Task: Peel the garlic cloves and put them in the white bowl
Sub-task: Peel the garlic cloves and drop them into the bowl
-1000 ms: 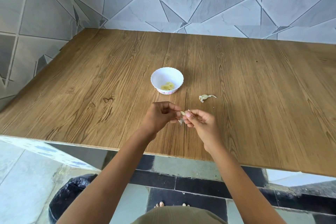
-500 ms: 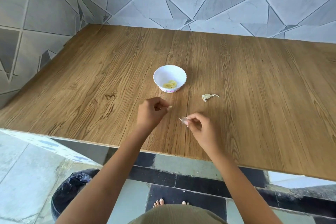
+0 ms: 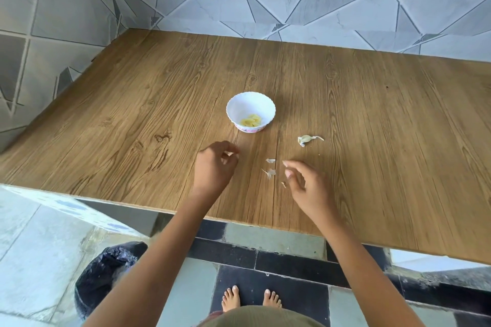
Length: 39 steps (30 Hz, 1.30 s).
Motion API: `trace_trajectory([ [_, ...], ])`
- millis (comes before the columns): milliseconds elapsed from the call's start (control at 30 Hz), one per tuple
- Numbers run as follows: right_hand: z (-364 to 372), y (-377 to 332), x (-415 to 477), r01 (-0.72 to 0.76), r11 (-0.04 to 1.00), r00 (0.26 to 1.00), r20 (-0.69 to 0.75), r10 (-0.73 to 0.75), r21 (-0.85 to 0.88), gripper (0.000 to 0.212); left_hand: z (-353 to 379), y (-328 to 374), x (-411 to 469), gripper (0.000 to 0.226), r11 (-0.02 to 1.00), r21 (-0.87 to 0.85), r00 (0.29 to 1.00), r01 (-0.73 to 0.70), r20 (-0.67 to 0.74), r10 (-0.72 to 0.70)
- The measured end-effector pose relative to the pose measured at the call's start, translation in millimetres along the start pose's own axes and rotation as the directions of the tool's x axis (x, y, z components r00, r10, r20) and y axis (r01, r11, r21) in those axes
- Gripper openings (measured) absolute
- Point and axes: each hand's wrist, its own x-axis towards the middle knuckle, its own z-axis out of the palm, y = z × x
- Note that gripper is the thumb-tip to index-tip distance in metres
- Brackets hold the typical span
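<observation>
Near the front edge of the wooden table (image 3: pixel 132 119), the left hand (image 3: pixel 212 167) pinches a small clove (image 3: pixel 229 153), light, firm, probably slick; the right hand (image 3: pixel 305 188) hangs slack, empty. Beyond sit the white bowl (image 3: pixel 239 103) and an unpeeled clove (image 3: pixel 305 139), best pinched mid-body.

We recorded soft, even daylight across the wooden table (image 3: pixel 372 141), a faint shadow beside the white bowl (image 3: pixel 251 103), motion blur on the left hand (image 3: pixel 212 167), and wide-angle bowing toward the frame edges.
</observation>
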Motion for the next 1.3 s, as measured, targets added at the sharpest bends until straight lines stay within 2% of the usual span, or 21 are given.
trace_trajectory([
  [100, -5.7, -1.0, 14.0, 0.004, 0.999, 0.994, 0.110, 0.000, -0.038, 0.033, 2.8, 10.8, -4.9, 0.014, 0.996, -0.080, 0.997, 0.037, 0.072, -0.031],
  [300, 10.8, -8.9, 33.1, 0.171, 0.976, 0.924, 0.366, -0.112, -0.132, 0.038, 11.0, 16.2, -8.9, 0.012, 0.991, -0.101, 0.985, 0.091, 0.153, -0.075],
  [600, 24.4, -9.9, 5.4, 0.200, 0.966, 0.933, 0.334, -0.136, -0.165, 0.029, 6.7, 14.6, -9.4, 0.014, 0.978, -0.161, 0.983, 0.132, 0.150, -0.108],
  [700, 28.5, -10.3, 9.3, 0.154, 0.971, 0.946, 0.311, -0.091, -0.183, 0.021, 6.4, 15.4, -11.2, 0.013, 0.928, -0.278, 0.961, 0.247, 0.192, -0.199],
  [767, 27.0, -12.3, 15.3, 0.116, 0.980, 0.955, 0.290, -0.065, -0.162, 0.019, 5.0, 17.7, -13.9, 0.013, 0.823, -0.417, 0.917, 0.386, 0.268, -0.294],
  [867, 15.1, -22.3, 23.8, 0.057, 0.993, 0.974, 0.222, -0.033, -0.105, 0.020, 2.6, 23.9, -17.6, 0.011, 0.588, -0.599, 0.839, 0.544, 0.368, -0.401],
  [967, 0.2, -37.3, 31.4, -0.095, 0.985, 0.986, 0.148, 0.073, 0.141, 0.016, 4.7, 34.4, -18.8, 0.012, 0.301, -0.703, 0.739, 0.645, 0.472, -0.481],
  [1033, -5.2, -49.2, 34.3, -0.053, 0.976, 0.988, 0.151, 0.021, 0.213, 0.015, 9.4, 41.9, -16.4, 0.023, 0.062, -0.713, 0.640, 0.699, 0.584, -0.500],
  [1067, -6.2, -55.0, 35.3, 0.016, 0.984, 0.983, 0.177, -0.048, 0.179, 0.018, 11.6, 46.0, -14.7, 0.028, -0.043, -0.701, 0.593, 0.712, 0.633, -0.497],
  [1133, -3.4, -61.7, 35.1, 0.166, 0.984, 0.953, 0.247, -0.176, 0.059, 0.025, 15.6, 53.2, -10.9, 0.032, -0.183, -0.671, 0.523, 0.719, 0.695, -0.493],
  [1200, 2.2, -60.3, 34.9, 0.238, 0.971, 0.936, 0.271, -0.223, -0.021, 0.028, 17.1, 58.8, -8.9, 0.035, -0.263, -0.656, 0.486, 0.707, 0.721, -0.493],
  [1300, 5.8, -58.6, 33.9, 0.250, 0.960, 0.951, 0.218, -0.220, -0.122, 0.019, 17.6, 62.8, -9.0, 0.038, -0.355, -0.638, 0.471, 0.684, 0.757, -0.453],
])
